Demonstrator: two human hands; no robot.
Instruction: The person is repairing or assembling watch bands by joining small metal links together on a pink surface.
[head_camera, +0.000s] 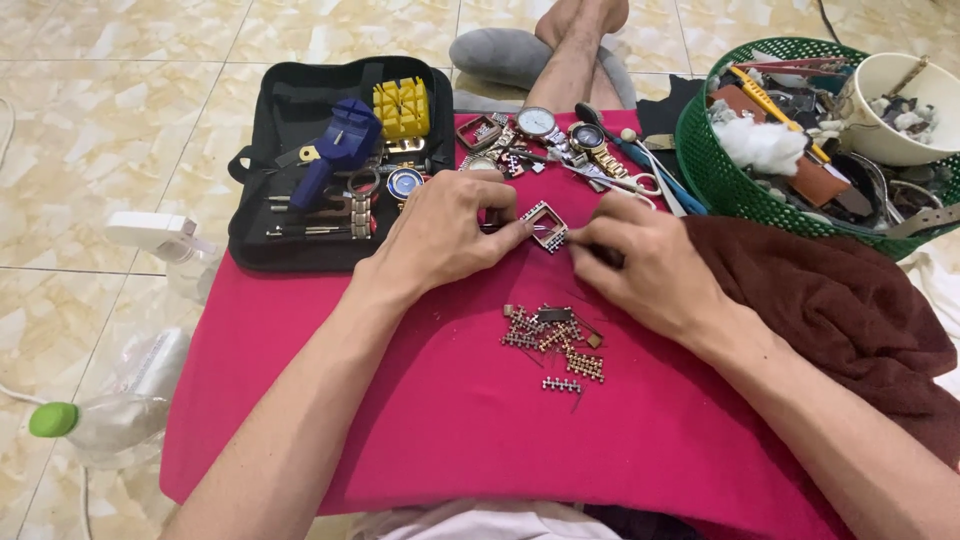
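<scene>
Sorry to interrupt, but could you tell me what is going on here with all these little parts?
A person seated on a tiled floor works over a red cloth. The left hand holds a small square watch case while the right hand pinches something thin at its edge. Loose bracelet links lie just below the hands. An open black tool case sits at the left, more watches beyond, and a green basket of odds and ends at the right.

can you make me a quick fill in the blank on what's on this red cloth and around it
1. Both hands, left hand and right hand, hold a small ___ watch case.
2. The loose band links lie on a ___ cloth.
3. The basket at the right is ___.
4. The tool case is ___.

Missing words: square; red; green; black
</scene>
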